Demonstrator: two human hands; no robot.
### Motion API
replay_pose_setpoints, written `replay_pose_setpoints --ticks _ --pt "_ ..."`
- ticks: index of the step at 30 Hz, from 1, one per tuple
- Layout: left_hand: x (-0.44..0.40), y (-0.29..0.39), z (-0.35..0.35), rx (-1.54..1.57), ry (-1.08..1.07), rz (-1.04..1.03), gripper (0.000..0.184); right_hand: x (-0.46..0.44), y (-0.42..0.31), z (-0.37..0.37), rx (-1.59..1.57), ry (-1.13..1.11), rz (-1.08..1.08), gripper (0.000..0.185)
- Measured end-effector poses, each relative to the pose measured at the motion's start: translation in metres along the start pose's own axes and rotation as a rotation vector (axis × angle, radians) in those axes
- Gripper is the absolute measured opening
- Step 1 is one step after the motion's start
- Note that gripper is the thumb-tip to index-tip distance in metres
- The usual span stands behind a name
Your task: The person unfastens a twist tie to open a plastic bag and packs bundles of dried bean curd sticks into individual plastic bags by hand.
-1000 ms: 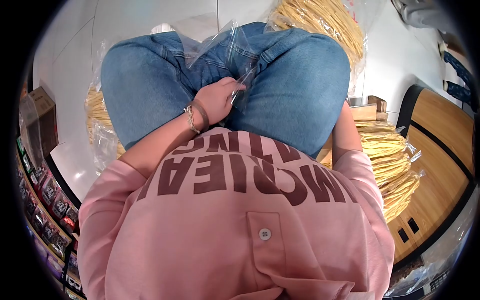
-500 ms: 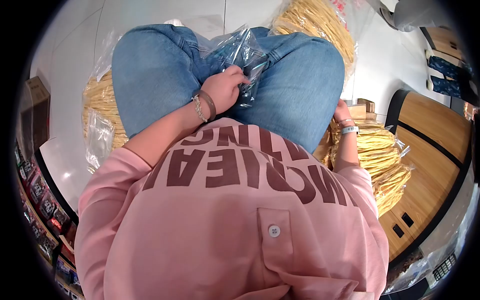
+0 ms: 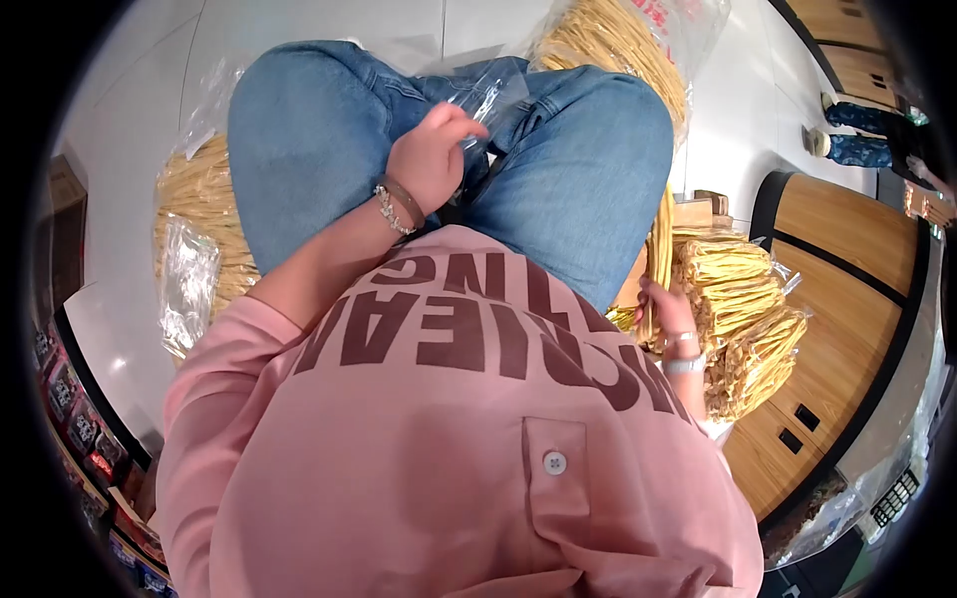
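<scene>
My left hand (image 3: 429, 159) is over my lap between the knees, its fingers closed on a clear plastic bag (image 3: 490, 98). Beside my right thigh, my right hand (image 3: 666, 311) grips a bundle of long yellow strips (image 3: 660, 244), which stands up along the thigh. Close by on the right lie several bagged yellow bundles (image 3: 733, 289). The strips partly hide the fingertips of my right hand.
Large plastic bags of yellow strips lie beyond my right knee (image 3: 613, 45) and left of my left leg (image 3: 199, 199). A wooden cabinet (image 3: 827, 299) is at right, a cardboard box (image 3: 65, 224) and packaged goods (image 3: 85, 419) at left. Another person's legs (image 3: 859, 135) show upper right.
My right hand has come into fuller view from beside the thigh, now with yellow strips in it. My left hand has risen slightly, still with the clear bag.
</scene>
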State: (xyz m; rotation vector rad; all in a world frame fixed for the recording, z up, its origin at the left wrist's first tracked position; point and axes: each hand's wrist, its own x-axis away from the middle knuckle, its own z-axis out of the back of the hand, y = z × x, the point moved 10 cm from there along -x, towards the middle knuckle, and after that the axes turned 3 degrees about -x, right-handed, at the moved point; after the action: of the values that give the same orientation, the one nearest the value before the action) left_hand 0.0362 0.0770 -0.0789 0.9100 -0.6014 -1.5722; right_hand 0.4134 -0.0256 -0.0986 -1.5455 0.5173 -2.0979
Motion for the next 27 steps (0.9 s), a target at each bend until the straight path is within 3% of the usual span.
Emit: replay_pose_setpoints --ticks 3,6,8,14,17,18,27 --pt "-0.001 0.003 0.013 -0.023 0.116 -0.007 0.027 0.061 0.016 -0.047 -0.557 -0.097 -0.148 0.018" --pt "0.000 0.003 0.014 -0.031 0.138 -0.010 0.024 0.098 0.006 -0.074 -0.860 -0.223 -0.091 0.019" --pt "0.002 0.007 0.015 -0.022 0.133 -0.014 0.024 0.101 -0.016 -0.056 -0.828 -0.114 0.208 0.030" --pt "0.008 0.022 0.025 -0.078 0.121 -0.090 0.030 0.142 -0.126 -0.099 -0.665 -0.158 0.817 0.038" --pt "0.009 0.037 0.021 -0.171 0.019 -0.094 0.033 0.147 -0.165 -0.153 -0.778 -0.474 0.925 0.038" --pt "0.009 0.042 0.019 -0.205 -0.029 -0.089 0.034 0.145 -0.179 -0.169 -0.669 -0.514 1.040 0.035" --pt "-0.005 0.063 0.027 -0.309 -0.190 -0.101 0.034 0.104 -0.191 -0.237 -0.317 -0.422 1.208 0.030"
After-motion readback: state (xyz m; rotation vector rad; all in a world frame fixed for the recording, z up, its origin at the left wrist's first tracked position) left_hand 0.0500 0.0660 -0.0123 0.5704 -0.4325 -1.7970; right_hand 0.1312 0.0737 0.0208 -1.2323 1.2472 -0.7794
